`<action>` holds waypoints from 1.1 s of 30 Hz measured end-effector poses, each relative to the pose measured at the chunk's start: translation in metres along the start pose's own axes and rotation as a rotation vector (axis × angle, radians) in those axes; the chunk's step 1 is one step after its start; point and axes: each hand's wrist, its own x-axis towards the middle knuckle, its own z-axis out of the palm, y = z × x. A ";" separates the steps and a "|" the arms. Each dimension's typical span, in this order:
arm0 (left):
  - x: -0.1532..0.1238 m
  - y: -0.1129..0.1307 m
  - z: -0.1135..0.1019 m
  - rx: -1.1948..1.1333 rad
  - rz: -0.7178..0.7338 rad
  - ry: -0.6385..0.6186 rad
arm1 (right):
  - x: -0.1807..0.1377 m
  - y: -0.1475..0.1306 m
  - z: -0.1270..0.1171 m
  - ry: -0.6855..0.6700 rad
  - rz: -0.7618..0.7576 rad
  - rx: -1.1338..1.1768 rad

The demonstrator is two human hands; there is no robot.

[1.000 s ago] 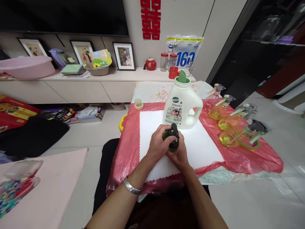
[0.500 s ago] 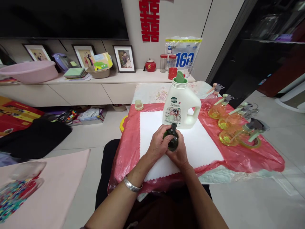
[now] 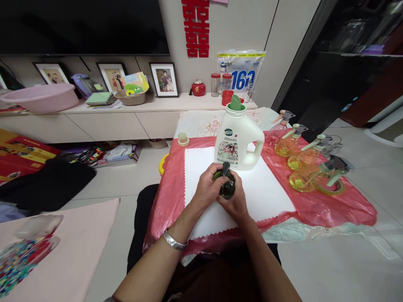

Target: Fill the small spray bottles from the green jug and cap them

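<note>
A small dark green spray bottle (image 3: 227, 186) is held over a white cloth (image 3: 267, 193) on the table. My left hand (image 3: 208, 188) wraps its left side and top, near the dark sprayer head. My right hand (image 3: 234, 202) cups the bottle from below and the right. Just behind the hands stands a white detergent jug (image 3: 237, 140) with a green open spout and a handle on its right.
Red plastic sheet (image 3: 330, 205) covers the table. Several yellow-orange spray bottles (image 3: 310, 167) lie at the right. A small round lid (image 3: 183, 139) sits at the far left corner. A sideboard (image 3: 126, 113) with photo frames, jars and a pink basin (image 3: 40, 97) stands behind.
Both hands stay on the green bottle with only slight shifting of the fingers. The view has tilted down a little.
</note>
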 end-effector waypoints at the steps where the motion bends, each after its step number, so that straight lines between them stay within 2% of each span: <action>1: -0.001 -0.001 -0.001 -0.024 -0.019 -0.032 | 0.000 -0.001 0.000 0.000 -0.002 0.007; 4: -0.003 -0.003 -0.003 -0.075 -0.039 -0.093 | 0.000 -0.001 0.000 0.005 -0.008 0.016; 8: 0.001 -0.001 0.000 0.024 0.051 -0.007 | -0.002 0.002 0.000 0.011 -0.002 -0.005; 12: 0.004 0.003 0.003 0.103 0.056 0.051 | -0.001 0.003 0.000 0.006 -0.008 -0.007; 18: -0.002 0.000 -0.002 -0.006 -0.006 -0.068 | 0.000 -0.001 -0.001 0.002 -0.006 0.014; 20: -0.003 0.000 -0.002 -0.009 0.020 -0.097 | -0.001 0.000 0.000 0.005 -0.009 0.013; 25: 0.001 0.005 0.005 0.154 0.089 0.038 | -0.004 0.006 0.000 0.002 -0.017 -0.017; 29: 0.002 0.004 0.007 0.143 0.061 0.075 | -0.003 0.006 -0.001 -0.009 0.001 -0.025; 33: -0.001 -0.003 0.001 0.035 -0.027 0.002 | -0.002 0.003 -0.001 -0.017 0.016 -0.001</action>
